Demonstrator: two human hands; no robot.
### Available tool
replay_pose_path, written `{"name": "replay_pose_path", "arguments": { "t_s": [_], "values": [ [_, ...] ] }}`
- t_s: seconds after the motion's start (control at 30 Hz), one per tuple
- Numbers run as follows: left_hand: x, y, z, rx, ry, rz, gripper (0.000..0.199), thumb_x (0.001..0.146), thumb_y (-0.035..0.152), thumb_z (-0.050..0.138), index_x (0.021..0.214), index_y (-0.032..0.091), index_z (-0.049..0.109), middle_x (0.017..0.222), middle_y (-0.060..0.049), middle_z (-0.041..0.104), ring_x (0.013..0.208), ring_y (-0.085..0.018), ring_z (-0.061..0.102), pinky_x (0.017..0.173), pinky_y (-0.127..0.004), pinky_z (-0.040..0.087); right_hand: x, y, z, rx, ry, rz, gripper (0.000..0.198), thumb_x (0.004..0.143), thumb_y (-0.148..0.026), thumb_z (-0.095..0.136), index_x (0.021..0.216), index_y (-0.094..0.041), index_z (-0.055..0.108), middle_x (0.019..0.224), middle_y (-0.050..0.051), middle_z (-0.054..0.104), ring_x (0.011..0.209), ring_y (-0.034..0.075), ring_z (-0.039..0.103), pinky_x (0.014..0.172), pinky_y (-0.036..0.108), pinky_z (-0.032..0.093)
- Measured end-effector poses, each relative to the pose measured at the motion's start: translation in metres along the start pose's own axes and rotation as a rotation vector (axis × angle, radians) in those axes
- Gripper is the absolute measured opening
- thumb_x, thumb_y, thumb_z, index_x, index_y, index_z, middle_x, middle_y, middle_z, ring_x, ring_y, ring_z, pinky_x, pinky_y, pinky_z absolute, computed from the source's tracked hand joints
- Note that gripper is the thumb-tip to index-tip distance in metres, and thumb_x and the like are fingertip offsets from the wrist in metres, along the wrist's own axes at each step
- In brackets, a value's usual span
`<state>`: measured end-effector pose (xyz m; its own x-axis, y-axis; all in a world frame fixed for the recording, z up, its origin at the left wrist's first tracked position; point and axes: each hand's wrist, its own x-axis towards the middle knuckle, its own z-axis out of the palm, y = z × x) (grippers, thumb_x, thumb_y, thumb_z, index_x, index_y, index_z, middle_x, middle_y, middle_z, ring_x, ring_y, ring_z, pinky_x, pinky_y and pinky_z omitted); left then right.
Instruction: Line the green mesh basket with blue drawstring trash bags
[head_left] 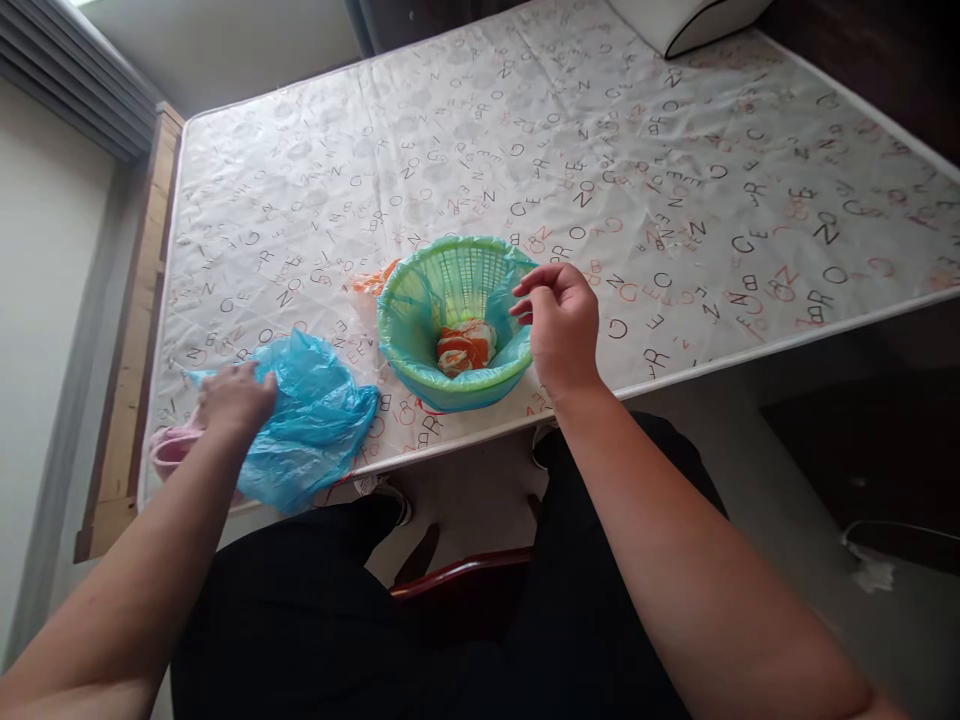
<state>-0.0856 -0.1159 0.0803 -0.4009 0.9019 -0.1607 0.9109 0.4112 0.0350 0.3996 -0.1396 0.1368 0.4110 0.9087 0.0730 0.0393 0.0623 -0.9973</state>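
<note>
A green plastic basket (484,270) stands on the mattress, lined with a thin blue-green plastic bag (409,315) folded over its rim. Crumpled orange-and-white wrapping (466,348) lies at its bottom. My right hand (566,325) is at the basket's right rim, fingers loosely curled and apart, with nothing visible in them. Further left, my left hand (238,400), slightly blurred, reaches over a crumpled blue plastic bag (307,430) with its fingers spread. A pink item (171,448) lies beside that hand, partly hidden by it.
The pale letter-printed mattress (465,150) has its near edge just before my knees. Orange plastic (376,280) lies behind the basket's left side. A wooden bed rail (131,350) runs along the left, and a white object (690,25) rests at the far right.
</note>
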Motion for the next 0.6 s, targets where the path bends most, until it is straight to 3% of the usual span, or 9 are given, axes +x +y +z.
{"name": "replay_pose_path", "arguments": {
  "t_s": [0.1, 0.17, 0.27, 0.33, 0.4, 0.47, 0.53, 0.6],
  "values": [
    [0.003, 0.042, 0.046, -0.032, -0.142, 0.013, 0.079, 0.106, 0.062, 0.049, 0.169, 0.015, 0.045, 0.176, -0.029, 0.029, 0.161, -0.056, 0.022, 0.122, -0.081, 0.017, -0.002, 0.000, 0.002, 0.001, -0.006, 0.007, 0.017, 0.095, -0.015, 0.046, 0.093, -0.025, 0.059, 0.089, -0.003, 0.069, 0.070, 0.010, 0.068, 0.070, 0.029, 0.053],
    [-0.001, 0.062, 0.076, -0.098, -0.202, 0.009, 0.080, 0.106, 0.062, 0.046, 0.172, 0.016, 0.039, 0.180, -0.030, 0.019, 0.164, -0.058, 0.014, 0.119, -0.085, 0.017, -0.002, -0.001, 0.002, 0.002, -0.006, 0.013, 0.016, 0.095, -0.016, 0.047, 0.092, -0.025, 0.059, 0.089, -0.003, 0.069, 0.070, 0.010, 0.068, 0.069, 0.029, 0.053],
    [-0.010, 0.085, 0.097, -0.163, -0.170, 0.108, 0.075, 0.107, 0.055, 0.049, 0.170, 0.015, 0.042, 0.180, -0.026, 0.022, 0.167, -0.052, 0.009, 0.125, -0.082, 0.005, -0.003, -0.001, 0.002, 0.003, -0.005, 0.017, 0.017, 0.094, -0.015, 0.047, 0.091, -0.025, 0.060, 0.088, -0.003, 0.070, 0.070, 0.011, 0.068, 0.069, 0.030, 0.054],
    [-0.012, 0.098, 0.088, -0.198, 0.005, 0.074, 0.066, 0.106, 0.051, 0.053, 0.160, 0.014, 0.054, 0.174, -0.026, 0.036, 0.166, -0.049, 0.018, 0.129, -0.076, 0.003, -0.002, 0.000, 0.001, -0.002, -0.002, 0.016, 0.018, 0.094, -0.015, 0.046, 0.091, -0.025, 0.060, 0.088, -0.003, 0.070, 0.069, 0.010, 0.068, 0.069, 0.030, 0.054],
    [-0.008, 0.112, 0.065, -0.278, 0.216, -0.014, 0.054, 0.104, 0.043, 0.058, 0.147, 0.011, 0.064, 0.160, -0.027, 0.052, 0.159, -0.047, 0.035, 0.130, -0.073, 0.014, -0.001, 0.001, 0.000, -0.008, 0.001, 0.010, 0.017, 0.095, -0.015, 0.046, 0.092, -0.026, 0.059, 0.088, -0.003, 0.070, 0.069, 0.010, 0.068, 0.069, 0.029, 0.055],
    [0.003, 0.129, 0.041, -0.374, 0.343, 0.057, 0.048, 0.101, 0.033, 0.062, 0.144, 0.012, 0.064, 0.151, -0.024, 0.057, 0.152, -0.041, 0.046, 0.131, -0.063, 0.026, 0.000, 0.001, -0.001, -0.011, 0.000, 0.005, 0.017, 0.096, -0.016, 0.046, 0.093, -0.026, 0.059, 0.088, -0.003, 0.070, 0.069, 0.010, 0.068, 0.069, 0.029, 0.055],
    [0.014, 0.150, 0.026, -0.437, 0.326, 0.291, 0.061, 0.095, 0.027, 0.071, 0.152, 0.014, 0.057, 0.157, -0.021, 0.052, 0.155, -0.035, 0.043, 0.133, -0.052, 0.029, 0.000, 0.001, -0.001, -0.009, 0.004, 0.003, 0.017, 0.095, -0.016, 0.045, 0.093, -0.026, 0.060, 0.089, -0.003, 0.070, 0.071, 0.011, 0.068, 0.070, 0.029, 0.054],
    [0.024, 0.171, 0.028, -0.465, 0.180, 0.439, 0.079, 0.086, 0.023, 0.082, 0.159, 0.018, 0.051, 0.167, -0.018, 0.044, 0.161, -0.032, 0.036, 0.132, -0.043, 0.031, 0.000, 0.001, -0.002, -0.003, 0.014, 0.001, 0.017, 0.094, -0.016, 0.046, 0.092, -0.026, 0.061, 0.089, -0.003, 0.071, 0.073, 0.011, 0.068, 0.071, 0.029, 0.054]
  ]
}}
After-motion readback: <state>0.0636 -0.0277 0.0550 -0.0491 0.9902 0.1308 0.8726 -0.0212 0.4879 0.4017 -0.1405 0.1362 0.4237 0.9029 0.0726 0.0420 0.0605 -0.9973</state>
